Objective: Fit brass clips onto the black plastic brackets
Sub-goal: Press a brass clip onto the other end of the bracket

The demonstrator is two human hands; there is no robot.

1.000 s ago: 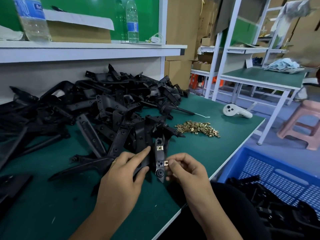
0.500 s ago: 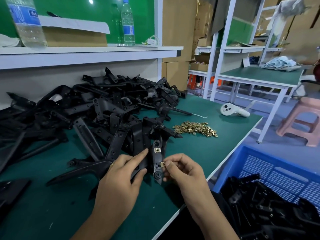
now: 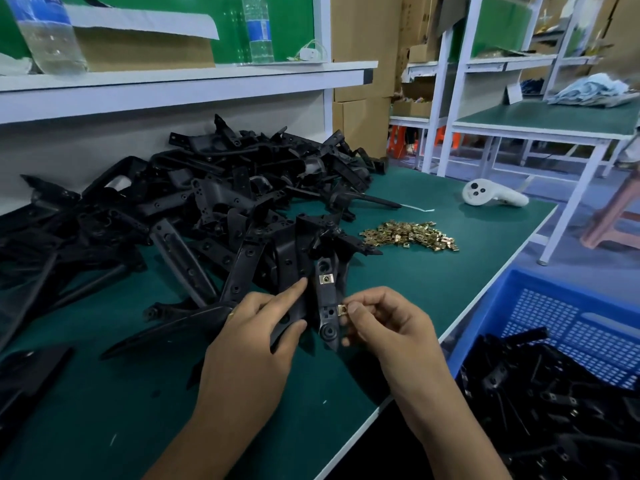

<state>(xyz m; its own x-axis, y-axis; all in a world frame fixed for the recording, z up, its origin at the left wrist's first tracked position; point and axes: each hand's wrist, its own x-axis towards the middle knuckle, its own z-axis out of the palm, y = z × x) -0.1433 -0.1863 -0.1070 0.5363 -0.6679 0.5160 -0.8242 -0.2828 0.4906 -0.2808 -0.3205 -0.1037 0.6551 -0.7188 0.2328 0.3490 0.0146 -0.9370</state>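
At the bench (image 3: 433, 282), my left hand (image 3: 254, 337) grips a black bracket (image 3: 327, 299) while my right hand (image 3: 384, 327) pinches a brass clip (image 3: 342, 309) against its edge; a blue crate (image 3: 568, 327) holds more brackets (image 3: 554, 400).

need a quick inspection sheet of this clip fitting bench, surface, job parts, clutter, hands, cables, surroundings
surface: green bench mat, white edge, a few light specks near the front.
job's things: held black bracket carries one fitted brass clip; second brass clip is at its right edge. Loose clip pile lies to the right; bracket heap fills the back left.
clutter: white handheld controller, two water bottles and a cardboard box on the shelf.
grippers: left hand steadies the bracket; right hand pinches the second clip.
cables: thin white wire by a small white device on the shelf.
surroundings: blue crate holding brackets, neighbouring bench, pink stool.
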